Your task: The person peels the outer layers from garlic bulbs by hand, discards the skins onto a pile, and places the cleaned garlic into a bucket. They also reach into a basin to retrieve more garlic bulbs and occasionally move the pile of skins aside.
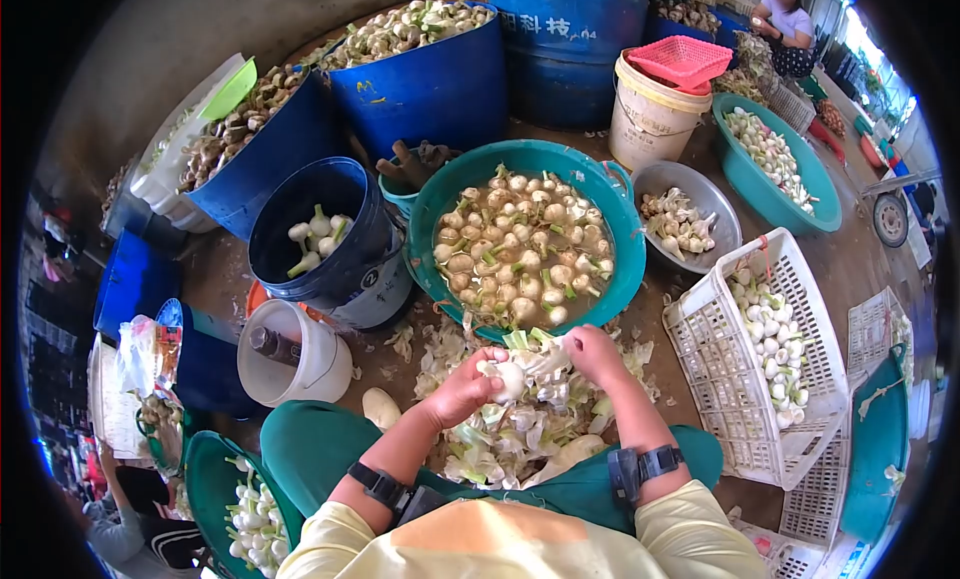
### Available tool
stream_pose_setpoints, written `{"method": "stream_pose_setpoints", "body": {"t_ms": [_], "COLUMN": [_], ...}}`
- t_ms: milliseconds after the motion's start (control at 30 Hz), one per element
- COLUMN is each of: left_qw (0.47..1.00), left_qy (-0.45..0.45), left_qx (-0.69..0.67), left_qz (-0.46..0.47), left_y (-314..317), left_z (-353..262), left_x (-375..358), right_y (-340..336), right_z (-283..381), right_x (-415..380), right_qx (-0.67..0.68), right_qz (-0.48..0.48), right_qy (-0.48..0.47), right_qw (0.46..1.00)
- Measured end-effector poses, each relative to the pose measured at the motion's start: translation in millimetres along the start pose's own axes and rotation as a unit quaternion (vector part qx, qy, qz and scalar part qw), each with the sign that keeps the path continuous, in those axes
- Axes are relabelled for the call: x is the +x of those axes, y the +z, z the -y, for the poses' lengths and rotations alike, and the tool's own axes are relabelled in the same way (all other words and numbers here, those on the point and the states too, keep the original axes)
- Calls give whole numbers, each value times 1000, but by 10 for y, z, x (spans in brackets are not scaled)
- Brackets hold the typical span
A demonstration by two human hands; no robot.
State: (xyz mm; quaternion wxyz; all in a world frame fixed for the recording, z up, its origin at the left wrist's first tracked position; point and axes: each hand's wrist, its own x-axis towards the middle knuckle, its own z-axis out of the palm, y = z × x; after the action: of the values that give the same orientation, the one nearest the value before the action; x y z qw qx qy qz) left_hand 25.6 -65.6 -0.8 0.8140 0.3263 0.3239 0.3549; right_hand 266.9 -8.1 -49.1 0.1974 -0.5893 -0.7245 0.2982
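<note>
My left hand (468, 387) is closed round a white garlic bulb (508, 381), its green stem end pointing away from me. Just to the right, my right hand (594, 356) has its fingers pressed together on a pale flap of garlic skin (543, 359) that comes off the bulb's side. Below both hands, a heap of peeled garlic skins (500, 444) covers the floor between my knees. Beyond them stands a green tub (628, 269), where many garlic bulbs (520, 244) float in brownish water.
At the right, a white plastic crate (715, 379) and a metal bowl (735, 224) hold garlic. To the left are a white bucket (335, 374) and a dark blue bucket (262, 254). Large blue barrels (430, 89) line the back. A person (785, 24) sits at the far right.
</note>
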Motion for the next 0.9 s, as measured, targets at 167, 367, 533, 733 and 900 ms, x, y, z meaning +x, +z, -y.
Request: {"method": "stream_pose_setpoints", "body": {"t_ms": [167, 367, 533, 733, 900], "left_qw": [988, 966, 976, 996, 984], "left_qy": [70, 159, 149, 80, 125], "left_qx": [45, 125, 102, 4, 96], "left_qz": [-127, -163, -125, -31, -78], "left_y": [-58, -26, -114, 13, -68], "left_z": [88, 155, 219, 24, 144], "left_x": [126, 155, 148, 107, 178], "right_y": [-95, 39, -45, -170, -102], "right_z": [572, 812, 846, 653, 764], "right_x": [-145, -116, -87, -59, -117], "right_qx": [-23, 30, 46, 291, 97], "right_qz": [-82, -120, -106, -36, -20], "right_qy": [-185, -201, -199, -28, -141], "right_qw": [979, 972, 973, 956, 985]}}
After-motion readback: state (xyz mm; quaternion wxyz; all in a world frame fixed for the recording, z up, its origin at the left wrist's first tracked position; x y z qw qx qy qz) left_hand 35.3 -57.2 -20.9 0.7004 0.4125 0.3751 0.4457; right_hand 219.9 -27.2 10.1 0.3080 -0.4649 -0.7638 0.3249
